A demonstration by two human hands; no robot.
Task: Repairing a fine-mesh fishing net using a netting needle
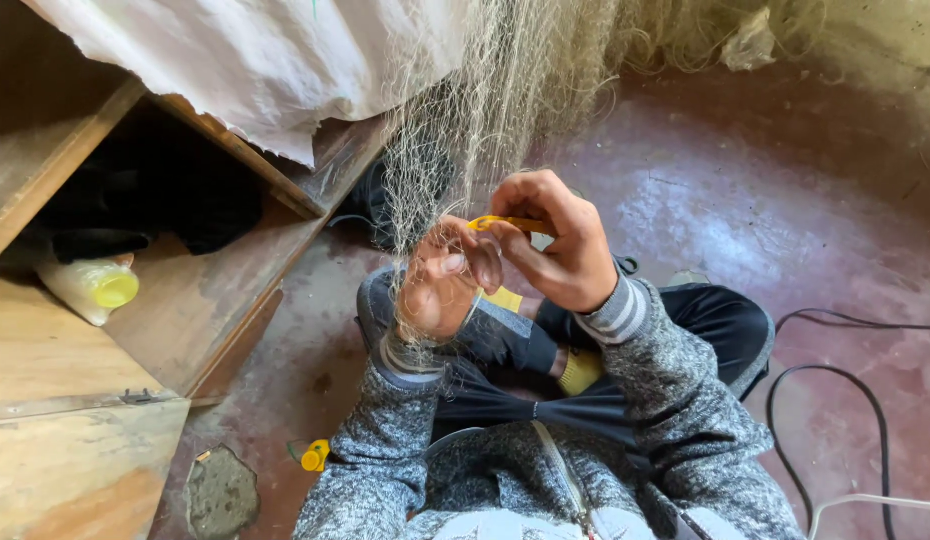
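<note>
Left hand: the left hand (440, 285) is curled up tight, fingers folded in around a bunch of the net, thumb pressed across the front. Strands run over the knuckles and down the wrist.

Right hand: the right hand (560, 245) is closed in a pinch, thumb and forefinger clamped on a yellow needle. The other fingers are tucked under, so not much of the palm shows.

Needle: the yellow needle (505, 223) is a thin flat plastic thing, lying roughly level between the two hands, its tip poking into the mesh right by the left fingers.

Net: the net (485, 110) is fine pale mesh hanging down from the top of the view and gathering into the left fist, pretty much dead centre, over the lap.

Sleeves: grey speckled sweater (675, 420) with striped cuffs, zip down the front.

Legs: crossed, dark trousers, yellow socks (580, 370) peeking out below the hands.

Floor: reddish worn concrete floor (745, 200), patchy and scuffed.

Left side: a wooden shelf (75, 360) with a white cloth (255, 70) draped over the top, and a pale plastic bottle (90, 288) with a yellow cap lying on its side in there.

Other bits: a small yellow spool-looking thing (315, 456) on the floor near the left elbow, and black cable (865, 400) looping off to the right.
</note>
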